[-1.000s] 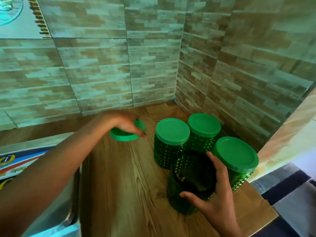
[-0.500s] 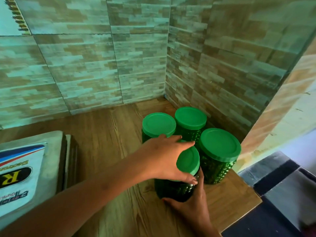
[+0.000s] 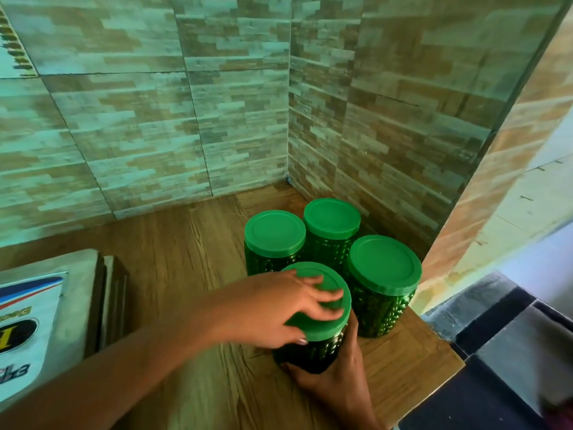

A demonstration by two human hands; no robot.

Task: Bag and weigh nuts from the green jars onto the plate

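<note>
Head view: my left hand [image 3: 288, 308] comes in from the left and lies over the lid [image 3: 322, 328] of the nearest jar [image 3: 313, 355]. Its fingers are spread across the top and curl at the far rim, with the thumb hooked on the near rim, so the lid is gripped from above. My right hand [image 3: 338, 377] wraps the jar low down on the side nearest me, fingers round its knobbly wall, bracing it on the counter [image 3: 192, 243].

The jar stands upright, its long axis straight up through the lid and into my left palm, so the lid lies directly beneath that hand and the right is lower, at the body. Any turn has to go round that upright axis. I cannot tell from here whether the lid is tight or loose, or which way it should turn.

Three jars [image 3: 384, 265] stand capped just behind, crowding into the wall [image 3: 387, 150] corner, the right one close beside mine. A printed box [image 3: 31, 321] lies at the left. No bag, scale or plate shows, so I judge that the weighing happens elsewhere.
</note>
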